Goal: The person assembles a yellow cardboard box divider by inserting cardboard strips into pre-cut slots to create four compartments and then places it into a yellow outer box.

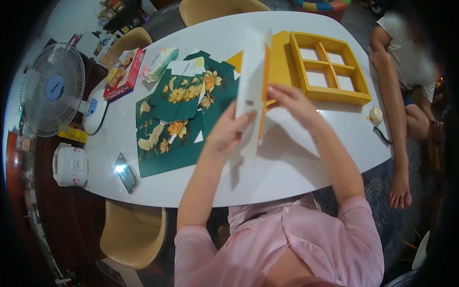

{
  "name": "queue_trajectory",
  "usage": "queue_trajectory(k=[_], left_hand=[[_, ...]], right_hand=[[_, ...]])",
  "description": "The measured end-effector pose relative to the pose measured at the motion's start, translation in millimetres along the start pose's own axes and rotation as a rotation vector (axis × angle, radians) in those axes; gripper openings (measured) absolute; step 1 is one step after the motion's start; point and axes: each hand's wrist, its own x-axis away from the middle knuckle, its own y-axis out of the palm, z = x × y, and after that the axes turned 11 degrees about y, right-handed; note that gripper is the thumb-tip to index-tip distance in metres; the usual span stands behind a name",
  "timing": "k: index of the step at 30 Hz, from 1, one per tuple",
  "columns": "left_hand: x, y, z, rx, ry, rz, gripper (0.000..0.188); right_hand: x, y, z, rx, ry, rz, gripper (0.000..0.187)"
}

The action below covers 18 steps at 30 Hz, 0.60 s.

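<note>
Nearest the camera, two forearms in pink sleeves rose from the lower edge over a white tabletop [296, 162]. The left hand [228, 131] was closed on the lower left edge of a card [252, 81], a tall white sheet with an orange inner face, held upright above the tabletop. The right hand [291, 101] pinched the same card from the right side, fingers on its orange fold. The card was clear of the tabletop, between both hands, just in front of the tray [330, 67].

Left of the hands, a green sheet [177, 119] printed with yellow flowers lay flat on the tabletop, with smaller green and white cut pieces on top of it. A phone [126, 172] with a lit screen lay near the tabletop's near left edge.

Beyond the card, an orange tray with four compartments lay flat on the tabletop. A small round cream object [376, 115] sat near the right edge. Farther left, a red box [125, 72] and a plastic packet [160, 62] lay on the tabletop.

Off the tabletop on the left stood a fan [52, 88] and a white cooker [70, 165]. A tan chair [134, 234] stood below the near edge. At far right, another person [401, 71] sat beside the tabletop, one bare foot on the floor.
</note>
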Motion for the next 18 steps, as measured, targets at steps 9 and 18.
queue_trajectory(k=[9,18], left_hand=[[8,31,-26,0.024,-0.223,0.092,0.042],[12,12,-28,-0.257,-0.052,0.160,0.036]], right_hand=[[13,26,3,-0.411,0.218,0.191,0.045],[6,15,14,-0.151,0.161,0.267,0.032]])
